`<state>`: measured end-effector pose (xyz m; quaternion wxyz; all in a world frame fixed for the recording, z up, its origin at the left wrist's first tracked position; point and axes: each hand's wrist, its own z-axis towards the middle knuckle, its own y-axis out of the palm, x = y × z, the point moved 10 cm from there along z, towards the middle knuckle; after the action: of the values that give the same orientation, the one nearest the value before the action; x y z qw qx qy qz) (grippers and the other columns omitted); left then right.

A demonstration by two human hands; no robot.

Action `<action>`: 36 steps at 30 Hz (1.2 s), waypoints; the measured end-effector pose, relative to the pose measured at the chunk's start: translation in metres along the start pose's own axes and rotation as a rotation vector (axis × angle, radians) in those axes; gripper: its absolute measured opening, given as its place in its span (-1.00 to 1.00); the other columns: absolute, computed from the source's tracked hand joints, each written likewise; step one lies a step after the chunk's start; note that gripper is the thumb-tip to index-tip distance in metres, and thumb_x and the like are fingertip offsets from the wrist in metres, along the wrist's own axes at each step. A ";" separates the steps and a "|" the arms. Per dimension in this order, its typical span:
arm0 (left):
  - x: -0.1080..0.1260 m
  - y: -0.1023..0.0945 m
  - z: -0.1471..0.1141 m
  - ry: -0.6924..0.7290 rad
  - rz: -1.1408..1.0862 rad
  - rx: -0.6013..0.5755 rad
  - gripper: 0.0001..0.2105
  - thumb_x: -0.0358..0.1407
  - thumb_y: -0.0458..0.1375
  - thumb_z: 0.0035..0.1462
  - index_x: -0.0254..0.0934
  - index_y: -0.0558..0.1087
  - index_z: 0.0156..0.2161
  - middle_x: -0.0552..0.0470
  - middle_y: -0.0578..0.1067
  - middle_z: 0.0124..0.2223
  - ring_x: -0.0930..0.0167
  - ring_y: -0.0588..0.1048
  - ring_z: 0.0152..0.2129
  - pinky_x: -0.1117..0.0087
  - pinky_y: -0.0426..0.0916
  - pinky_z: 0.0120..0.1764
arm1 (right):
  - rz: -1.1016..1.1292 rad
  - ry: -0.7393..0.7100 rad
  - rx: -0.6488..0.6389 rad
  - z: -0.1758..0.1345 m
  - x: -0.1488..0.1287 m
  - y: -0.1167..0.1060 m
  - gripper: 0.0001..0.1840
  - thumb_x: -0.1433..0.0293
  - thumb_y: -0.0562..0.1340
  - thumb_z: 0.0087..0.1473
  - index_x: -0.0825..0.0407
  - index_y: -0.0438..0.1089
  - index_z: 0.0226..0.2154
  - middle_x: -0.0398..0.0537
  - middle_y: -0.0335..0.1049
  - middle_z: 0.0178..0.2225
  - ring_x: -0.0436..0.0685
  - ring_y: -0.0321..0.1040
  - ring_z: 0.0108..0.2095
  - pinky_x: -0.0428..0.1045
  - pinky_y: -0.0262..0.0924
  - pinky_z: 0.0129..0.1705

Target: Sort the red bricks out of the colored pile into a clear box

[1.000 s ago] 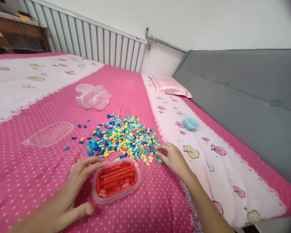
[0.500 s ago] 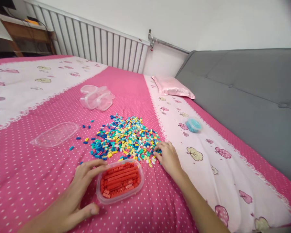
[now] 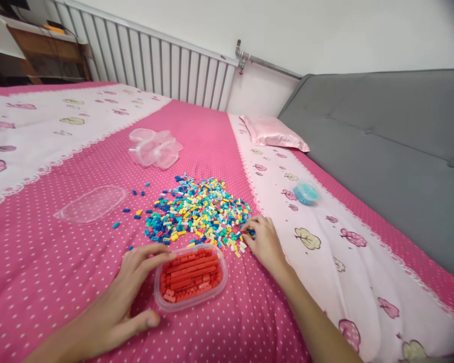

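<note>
A clear plastic box (image 3: 191, 304) holding red bricks (image 3: 192, 275) stands on the bed, in front of a heap of small toy bricks (image 3: 202, 209) in blue, yellow, green and white. My left hand (image 3: 124, 297) is at the box's left side. Its fingertips touch the rim, and the thumb is spread well apart. At the heap's right edge, my right hand (image 3: 265, 243) has its thumb and fingers curled together among the bricks. Whatever sits between those fingertips is too small and hidden to name.
A clear lid (image 3: 93, 204) lies to the left, near several loose blue bricks. Stacked clear containers (image 3: 155, 148) stand behind the heap. To the right are a small container of light-blue pieces (image 3: 306, 193), a pink pillow (image 3: 274, 133) and the grey headboard (image 3: 386, 116).
The whole view has shifted slightly, so everything appears a little to the right. Both hands keep nearly the same places at the box and the heap.
</note>
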<state>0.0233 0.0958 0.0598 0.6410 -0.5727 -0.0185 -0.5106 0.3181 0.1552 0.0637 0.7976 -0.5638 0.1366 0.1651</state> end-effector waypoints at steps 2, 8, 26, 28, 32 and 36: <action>0.000 0.001 0.001 0.023 0.003 -0.040 -0.42 0.15 0.00 0.29 0.03 0.15 0.31 -0.08 0.21 0.29 0.08 0.28 0.19 0.04 0.34 0.17 | 0.037 0.007 0.002 0.000 0.002 -0.004 -0.89 0.51 0.34 0.04 -0.01 0.56 -0.39 0.02 0.51 -0.26 0.27 0.38 -0.16 0.15 0.25 -0.02; 0.005 0.003 0.004 0.100 -0.005 -0.084 -0.36 0.16 0.12 0.23 0.03 0.11 0.32 -0.13 0.19 0.25 0.08 0.28 0.16 0.03 0.34 0.16 | 0.205 0.036 0.010 -0.004 -0.002 -0.018 -0.80 0.40 0.23 0.18 -0.02 0.55 -0.17 -0.03 0.61 -0.24 0.21 0.51 -0.20 0.10 0.32 -0.07; 0.016 0.006 0.008 0.091 -0.025 -0.043 -0.13 0.14 0.31 0.05 -0.01 -0.02 0.33 -0.18 0.22 0.20 0.06 0.27 0.14 -0.09 0.26 0.15 | 0.099 -0.310 -0.096 -0.034 -0.147 -0.015 -0.77 0.56 0.20 0.14 -0.08 0.50 -0.32 -0.14 0.56 -0.35 0.14 0.49 -0.34 0.02 0.29 -0.29; 0.016 0.007 0.008 0.105 -0.023 -0.049 -0.12 0.14 0.31 0.05 0.00 -0.03 0.34 -0.18 0.23 0.20 0.06 0.27 0.14 -0.07 0.26 0.15 | 0.050 -0.313 -0.089 -0.036 -0.145 -0.012 -0.77 0.56 0.19 0.16 -0.07 0.48 -0.37 -0.14 0.56 -0.37 0.13 0.48 -0.38 0.01 0.26 -0.34; 0.016 0.006 0.008 0.120 -0.030 -0.036 -0.12 0.13 0.32 0.05 0.00 -0.01 0.35 -0.17 0.26 0.20 0.08 0.27 0.14 -0.02 0.25 0.16 | -0.024 -0.368 -0.109 -0.041 -0.151 -0.008 -0.77 0.56 0.19 0.18 -0.04 0.44 -0.43 -0.12 0.52 -0.40 0.15 0.45 -0.36 0.01 0.20 -0.34; 0.018 0.006 0.008 0.135 -0.021 -0.035 -0.13 0.13 0.30 0.07 -0.02 -0.01 0.35 -0.17 0.27 0.19 0.09 0.27 0.14 0.00 0.24 0.16 | -0.051 -0.377 -0.102 -0.042 -0.152 -0.005 -0.76 0.57 0.19 0.16 -0.03 0.43 -0.44 -0.15 0.51 -0.43 0.15 0.43 -0.38 0.02 0.15 -0.34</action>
<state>0.0407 0.0896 0.0697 0.6252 -0.5480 0.0276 -0.5550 0.1807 0.0975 0.1156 0.7835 -0.5658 -0.0380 0.2543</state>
